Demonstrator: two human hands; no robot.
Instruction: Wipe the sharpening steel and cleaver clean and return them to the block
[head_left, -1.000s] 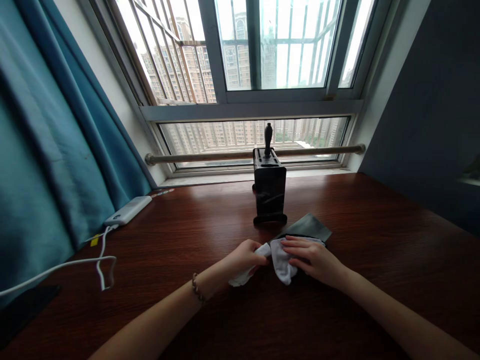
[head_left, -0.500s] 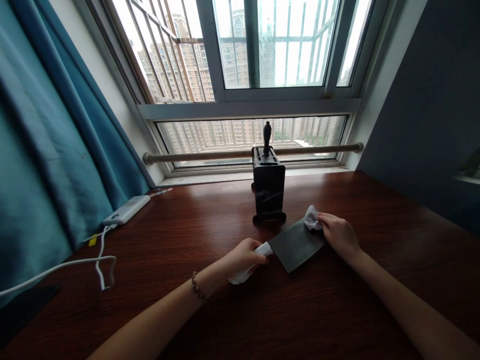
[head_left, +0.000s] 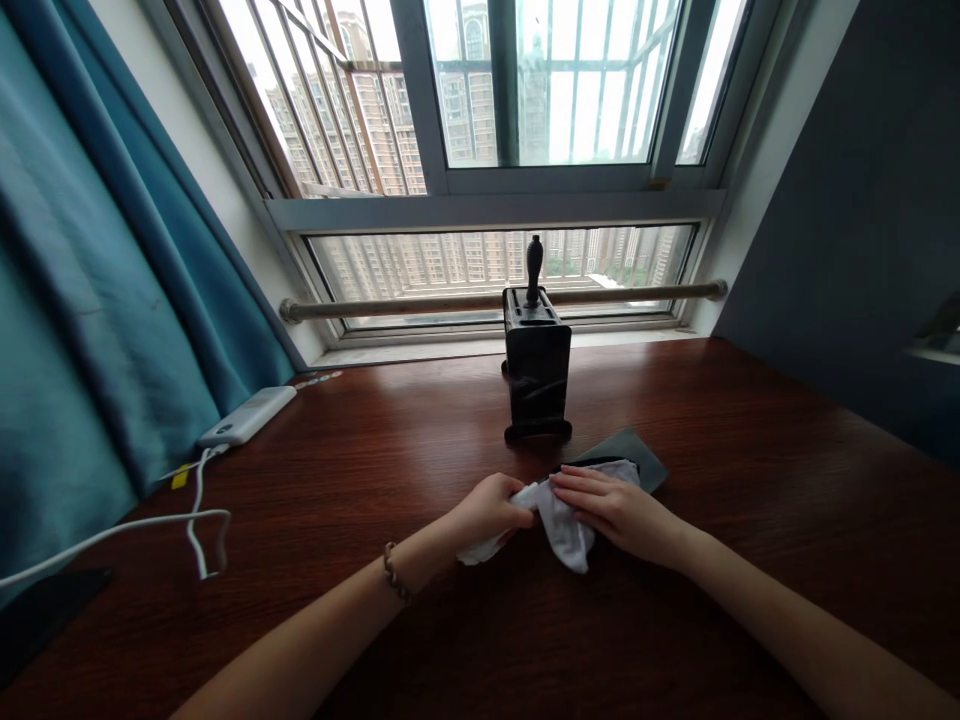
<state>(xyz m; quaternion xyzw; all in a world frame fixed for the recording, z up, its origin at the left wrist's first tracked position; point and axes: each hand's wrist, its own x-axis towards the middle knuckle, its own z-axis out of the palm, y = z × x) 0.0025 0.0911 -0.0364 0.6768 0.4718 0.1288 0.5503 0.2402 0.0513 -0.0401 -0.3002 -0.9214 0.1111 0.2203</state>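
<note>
My left hand (head_left: 486,512) is closed round the handle of a cleaver, with white cloth or paper (head_left: 484,550) wrapped about the grip. The cleaver's broad grey blade (head_left: 649,462) points to the right and away from me, low over the brown table. Fingers together, my right hand (head_left: 622,512) presses a white cloth (head_left: 568,530) onto the blade near the handle. Cloth and fingers hide much of the blade, and one end of the cloth hangs over its near edge.
A black knife block (head_left: 538,380) stands just beyond the blade, a dark handle (head_left: 534,265) rising from it. At left lie a white power strip (head_left: 251,415) and a white cable (head_left: 196,530) beside the blue curtain (head_left: 112,280). Behind the table (head_left: 390,430) is a barred window.
My right hand has slid the cloth left along the blade, from its far end to near the handle, spreading the cloth out. The left hand has stayed in nearly the same place.
</note>
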